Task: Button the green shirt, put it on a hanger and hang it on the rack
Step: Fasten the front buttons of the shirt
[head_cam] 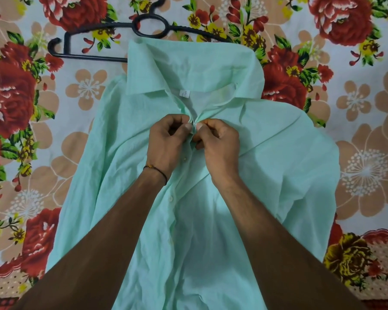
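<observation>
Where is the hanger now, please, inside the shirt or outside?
Outside: the hanger lies on the bedsheet beyond the shirt collar, partly hidden by it.

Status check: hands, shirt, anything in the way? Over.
Left hand and right hand both pinching green shirt placket below collar. Black hanger untouched, partly under collar. Nothing blocking.

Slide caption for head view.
Left hand and right hand pinch the green shirt at its placket; black hanger lies by collar.
</observation>
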